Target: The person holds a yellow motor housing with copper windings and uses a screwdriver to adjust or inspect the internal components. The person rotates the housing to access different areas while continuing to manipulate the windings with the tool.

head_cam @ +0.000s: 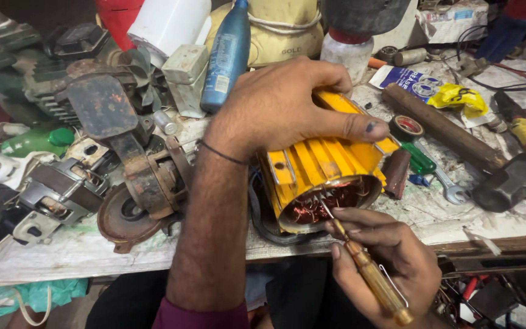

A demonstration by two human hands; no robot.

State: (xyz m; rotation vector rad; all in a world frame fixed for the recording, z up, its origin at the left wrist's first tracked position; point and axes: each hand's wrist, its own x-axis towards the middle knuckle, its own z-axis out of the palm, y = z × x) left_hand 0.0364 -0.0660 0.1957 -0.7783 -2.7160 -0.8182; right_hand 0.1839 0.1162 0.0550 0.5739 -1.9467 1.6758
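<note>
At bench centre: the yellow motor housing (pixel 327 173) lay on its side on the cluttered workbench (pixel 92 256), open mouth tipped toward the worker so the copper windings (pixel 321 207) faced up and out.
Left hand: the left hand (pixel 281 106) came over the top of the housing, fingers curled and clamped around the ribbed shell, thumb stretched along it toward 3 o'clock. It looked like a steadying hold, to keep the round body from rolling.
Right hand: the right hand (pixel 391 256) sat at 5 o'clock of the housing, fingers wrapped tight on the amber-handled screwdriver (pixel 366 271), wrist low below the bench edge.
Tool tip: the blade angled up toward 11 o'clock, right into the windings at the rim.
At 9 o'clock: a rusty grinder body (pixel 147 183), untouched.
At 3 o'clock: a spanner (pixel 448 186) and a heavy hammer (pixel 464 149), well apart from both hands.
</note>
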